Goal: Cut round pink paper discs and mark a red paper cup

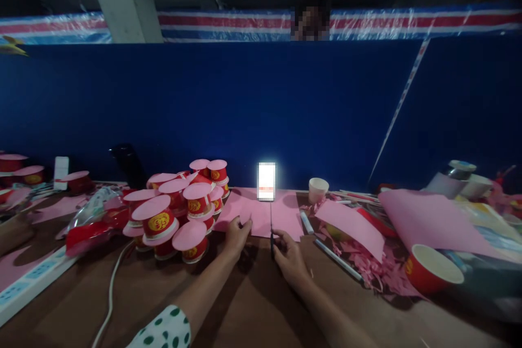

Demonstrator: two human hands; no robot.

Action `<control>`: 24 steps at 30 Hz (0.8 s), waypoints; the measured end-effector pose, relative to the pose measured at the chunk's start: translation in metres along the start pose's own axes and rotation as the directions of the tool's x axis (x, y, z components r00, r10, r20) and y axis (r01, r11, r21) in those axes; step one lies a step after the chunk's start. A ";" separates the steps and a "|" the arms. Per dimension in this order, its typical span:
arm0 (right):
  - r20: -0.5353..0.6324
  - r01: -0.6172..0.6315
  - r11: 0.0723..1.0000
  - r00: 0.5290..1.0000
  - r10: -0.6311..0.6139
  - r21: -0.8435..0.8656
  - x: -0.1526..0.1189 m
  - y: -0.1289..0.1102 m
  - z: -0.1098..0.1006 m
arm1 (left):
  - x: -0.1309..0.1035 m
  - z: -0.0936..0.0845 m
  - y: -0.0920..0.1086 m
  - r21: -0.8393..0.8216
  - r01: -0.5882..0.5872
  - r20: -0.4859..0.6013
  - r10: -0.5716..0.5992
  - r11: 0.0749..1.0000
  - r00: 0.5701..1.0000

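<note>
Pink paper [287, 212] lies on the brown table in front of me, with a thin dark line running up its middle. My left hand [236, 236] is at the paper's near left part, thumb and fingers curled together; a small pale sliver shows by the thumb, too blurred to name. My right hand [291, 255] is closed around a thin black tool [272, 243] that points away from me along the dark line. A bright phone [267, 180] stands upright at the paper's far edge, partly pixelated.
Stacked red paper cups [159, 223] with pink discs stand on the left, beside a white cable [112, 288] and power strip [36, 280]. Rightward are a marker [338, 260], pink shreds [383, 269], a red cup [434, 269] and a white cup [318, 189]. Another person's arm [16, 231] shows far left.
</note>
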State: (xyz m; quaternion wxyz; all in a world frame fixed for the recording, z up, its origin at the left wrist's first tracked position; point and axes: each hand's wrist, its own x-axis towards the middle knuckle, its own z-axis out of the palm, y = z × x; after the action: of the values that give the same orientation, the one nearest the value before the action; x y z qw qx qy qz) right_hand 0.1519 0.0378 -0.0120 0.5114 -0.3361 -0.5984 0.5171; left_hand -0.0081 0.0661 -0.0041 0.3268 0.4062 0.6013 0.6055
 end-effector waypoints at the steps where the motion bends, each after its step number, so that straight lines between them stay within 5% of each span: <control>1: -0.008 -0.004 1.000 1.000 0.004 0.005 0.000 0.000 0.000 | 0.001 0.002 0.000 -0.038 0.003 -0.003 -0.003 0.999 1.000; 15: -0.018 -0.008 0.998 1.000 0.006 -0.068 0.005 -0.006 -0.007 | 0.009 0.005 -0.013 -0.472 0.089 0.094 -0.050 0.877 0.994; 24: -0.002 -0.048 0.993 0.999 0.048 -0.104 0.004 -0.007 -0.011 | 0.012 0.004 -0.010 -0.511 0.121 0.112 -0.074 0.851 0.991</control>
State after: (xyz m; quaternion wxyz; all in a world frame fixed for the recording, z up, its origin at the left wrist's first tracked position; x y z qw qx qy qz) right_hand 0.1627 0.0433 -0.0051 0.4806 -0.3762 -0.6165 0.4975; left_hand -0.0109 0.0798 -0.0131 0.4801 0.2991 0.4218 0.7086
